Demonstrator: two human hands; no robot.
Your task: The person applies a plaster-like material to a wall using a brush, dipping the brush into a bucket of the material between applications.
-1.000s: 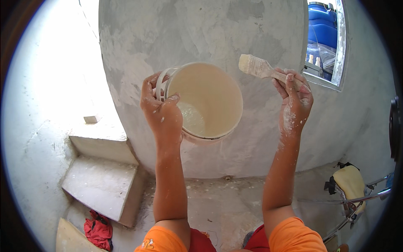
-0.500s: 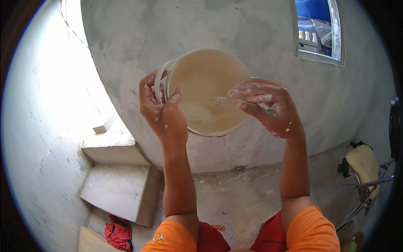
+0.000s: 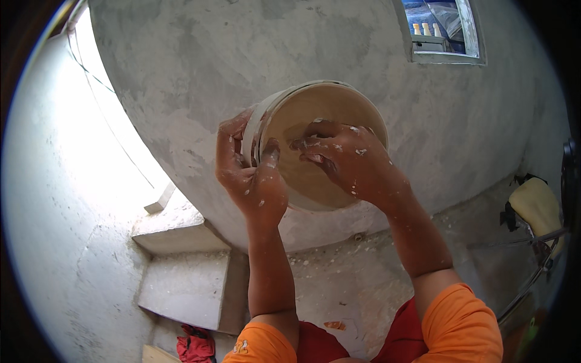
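Observation:
A white round bucket is held up in front of the grey wall, its mouth tilted toward me. Its inside looks pale beige, with a darker patch low down. My left hand is closed on the bucket's left side, thumb over the rim and fingers behind. Over the mouth reaches my right hand, its fingers bent and pressed together near the middle of the bucket. Whatever those fingertips hold, if anything, cannot be made out. White smears and specks cover both hands.
Behind the bucket rises a patchy grey plastered wall, with a small window at upper right. Concrete steps stand at lower left, a red cloth below them. A chair with a cream pad is at the right.
The bucket and my left hand have shifted right and slightly down in view. My right hand has moved from the right rim to over the middle of the mouth, its fingers now bent inward.

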